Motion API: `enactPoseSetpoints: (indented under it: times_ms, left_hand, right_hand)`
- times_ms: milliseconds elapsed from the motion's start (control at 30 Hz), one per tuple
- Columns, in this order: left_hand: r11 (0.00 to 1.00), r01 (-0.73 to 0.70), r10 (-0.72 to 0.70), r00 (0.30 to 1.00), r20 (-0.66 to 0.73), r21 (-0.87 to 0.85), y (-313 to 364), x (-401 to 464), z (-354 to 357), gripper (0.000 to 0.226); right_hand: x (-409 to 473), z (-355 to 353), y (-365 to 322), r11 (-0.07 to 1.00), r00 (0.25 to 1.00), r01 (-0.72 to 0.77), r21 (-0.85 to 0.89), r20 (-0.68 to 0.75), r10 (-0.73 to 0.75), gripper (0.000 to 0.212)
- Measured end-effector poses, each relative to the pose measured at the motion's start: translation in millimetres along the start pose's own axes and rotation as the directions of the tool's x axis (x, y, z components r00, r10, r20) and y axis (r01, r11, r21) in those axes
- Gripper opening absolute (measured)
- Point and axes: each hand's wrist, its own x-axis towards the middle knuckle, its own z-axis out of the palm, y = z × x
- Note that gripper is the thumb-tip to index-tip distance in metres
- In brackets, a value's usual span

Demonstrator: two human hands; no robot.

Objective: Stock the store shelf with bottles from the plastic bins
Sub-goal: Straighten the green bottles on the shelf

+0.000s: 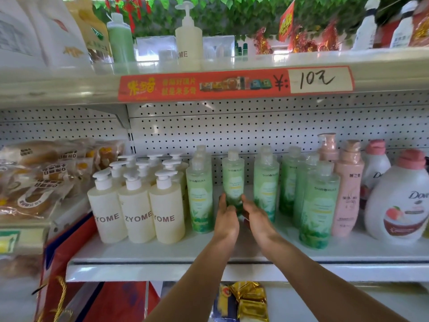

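Note:
A green SHIROIRUKA bottle (233, 180) stands upright toward the back of the white shelf (176, 254), in the gap between other green bottles. My left hand (225, 217) grips its lower left side and my right hand (255, 216) grips its lower right side. More green bottles (201, 194) stand in rows to its left and right (319, 205). The bottle's base is hidden behind my hands. No plastic bin is in view.
Cream ZYOME pump bottles (135, 212) fill the shelf's left part. Pink bottles (348, 189) and a white Dove bottle (399, 201) stand at the right. Packaged bread (34, 182) lies on the neighbouring shelf at left. An upper shelf (69, 89) with a red price strip hangs overhead.

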Motion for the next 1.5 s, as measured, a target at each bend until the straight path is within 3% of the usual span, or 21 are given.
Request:
enactPoseSetpoints:
  times_ms: [200,533,867,967,1033,1067,1167,1267,1333,1433,1500]
  left_hand:
    - [0.993,0.046,-0.054,0.996,-0.073,-0.106,3.2,23.8,11.2,0.047]
    - [0.967,0.041,-0.096,0.973,-0.212,-0.25,-5.1,42.1,11.1,0.042]
    - [0.988,0.03,-0.057,0.983,-0.176,-0.152,-1.1,51.1,11.7,0.045]
    - [0.994,0.001,-0.019,0.986,-0.168,-0.107,1.2,43.0,12.6,0.045]
    - [0.997,-0.067,0.059,0.986,-0.153,-0.046,0.1,25.3,14.1,0.042]
    - [0.99,-0.138,0.136,0.98,-0.143,-0.008,-0.3,13.1,14.1,0.042]
    - [0.872,-0.446,0.466,0.883,-0.064,0.201,13.6,-11.2,12.3,0.047]
    - [0.711,-0.634,0.656,0.754,0.038,0.304,55.1,-6.9,15.6,0.048]
    - [0.636,-0.678,0.663,0.724,0.189,0.368,83.6,1.8,20.8,0.048]
    - [0.545,-0.654,0.466,0.757,0.459,0.525,112.2,18.5,27.5,0.048]
    - [0.487,-0.644,0.369,0.764,0.529,0.59,123.4,24.9,28.7,0.044]
  right_hand:
    - [25.2,4.7,-0.4,0.987,0.991,-0.132,0.087,-0.017,0.134,0.067]
    - [37.4,8.5,-4.2,0.993,0.997,-0.079,0.085,-0.015,0.08,0.072]
    - [44.4,14.1,-12.8,0.987,0.989,-0.147,0.068,-0.003,0.147,0.077]
    - [27.5,13.2,-14.9,0.995,0.996,-0.086,0.059,-0.009,0.087,0.062]
    - [7.1,7.3,-12.3,0.99,0.988,0.138,0.021,-0.08,-0.136,0.025]
    - [-5.6,3.7,-11.4,0.967,0.961,0.254,-0.009,-0.11,-0.253,0.021]
    - [-31.0,-11.3,2.4,0.894,0.873,0.434,-0.112,-0.191,-0.448,0.03]
    - [-36.3,-18.4,10.4,0.859,0.788,0.428,-0.28,-0.35,-0.507,0.029]
    - [-32.5,-19.7,10.6,0.834,0.751,0.372,-0.408,-0.395,-0.529,0.051]
    - [-18.6,-20.0,8.4,0.849,0.85,0.206,-0.486,-0.341,-0.402,0.082]
    - [-8.7,-24.4,7.3,0.865,0.901,0.119,-0.488,-0.313,-0.3,0.081]
